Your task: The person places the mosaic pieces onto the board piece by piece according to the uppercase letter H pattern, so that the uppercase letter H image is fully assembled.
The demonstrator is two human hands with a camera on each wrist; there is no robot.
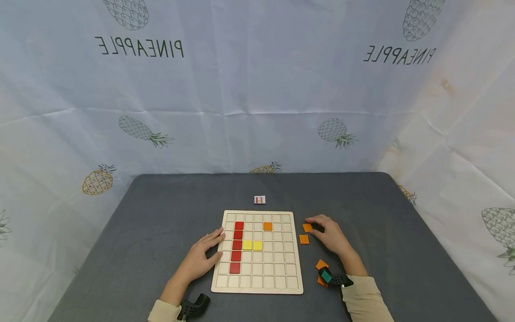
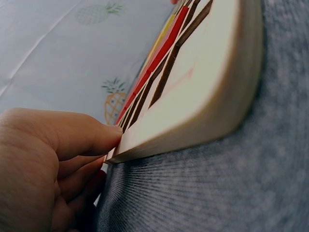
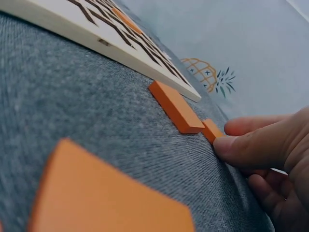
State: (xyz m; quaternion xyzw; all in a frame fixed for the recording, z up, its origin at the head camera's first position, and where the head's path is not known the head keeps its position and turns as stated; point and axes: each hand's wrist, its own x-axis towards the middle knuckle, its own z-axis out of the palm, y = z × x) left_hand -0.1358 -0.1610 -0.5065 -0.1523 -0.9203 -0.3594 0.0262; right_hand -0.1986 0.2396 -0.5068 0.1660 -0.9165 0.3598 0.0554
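Note:
A pale wooden grid board (image 1: pixel 257 290) lies on the dark table, with a column of red tiles (image 1: pixel 237 244), two yellow tiles (image 1: pixel 252 245) and one orange tile (image 1: pixel 267 226) in its cells. My left hand (image 1: pixel 198 258) rests against the board's left edge; in the left wrist view its thumb (image 2: pixel 104 137) touches the rim. Right of the board, my right hand (image 1: pixel 331 237) pinches an orange square tile (image 3: pixel 211 129) between thumb and finger, at table level. A second orange tile (image 3: pixel 176 108) lies beside it, nearer the person.
More orange tiles (image 1: pixel 322 264) lie near my right wrist, partly covered by the wrist camera (image 1: pixel 327 275). A small card with a printed grid pattern (image 1: pixel 259 200) lies behind the board. Pineapple-print cloth (image 1: pixel 257 89) hangs along the table's far edge.

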